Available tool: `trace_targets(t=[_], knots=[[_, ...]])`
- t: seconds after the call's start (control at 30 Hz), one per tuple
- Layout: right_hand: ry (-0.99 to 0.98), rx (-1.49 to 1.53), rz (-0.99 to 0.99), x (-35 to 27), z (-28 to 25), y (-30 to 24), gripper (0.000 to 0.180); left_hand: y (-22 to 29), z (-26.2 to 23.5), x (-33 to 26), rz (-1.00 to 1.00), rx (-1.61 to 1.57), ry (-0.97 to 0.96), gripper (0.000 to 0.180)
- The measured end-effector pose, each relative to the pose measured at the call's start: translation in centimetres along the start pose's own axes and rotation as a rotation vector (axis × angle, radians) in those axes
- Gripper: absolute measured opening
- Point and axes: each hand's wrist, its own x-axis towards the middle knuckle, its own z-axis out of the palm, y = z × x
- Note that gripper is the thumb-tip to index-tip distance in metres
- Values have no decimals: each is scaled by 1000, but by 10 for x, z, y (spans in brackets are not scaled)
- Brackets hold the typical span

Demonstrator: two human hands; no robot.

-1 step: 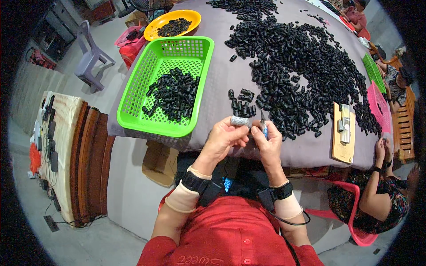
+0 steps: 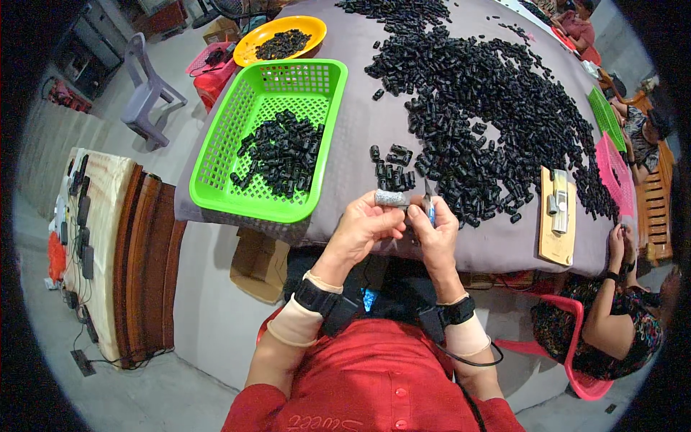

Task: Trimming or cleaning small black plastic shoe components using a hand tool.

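left hand [image 2: 363,225] pinches a small grey cylindrical piece [image 2: 389,198] at the near table edge. right hand [image 2: 435,232] closes on a thin blue-tipped tool [image 2: 429,209], its tip at the piece's right end. both hands meet over the grey tablecloth [image 2: 360,137]. no change to be told from this view. just beyond, a small cluster of black parts [image 2: 391,171]; far right, the big black heap [image 2: 489,93]. left, green basket [image 2: 216,183] part filled. far left, orange bowl [image 2: 313,29].
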Motion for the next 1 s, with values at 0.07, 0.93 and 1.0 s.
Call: trace_targets(t=[0.07,0.93,1.0], knots=[[-3,3,-24,1,0,1,11,-2,1,-2,43,-24,5,18],[-170,-40,-46,-5,-2,-4,21,0,-16,6,-33,-253,-64,17],[-178,-183,-189,-5,-2,-1,24,-1,-17,5,-34,-285,-81,18]])
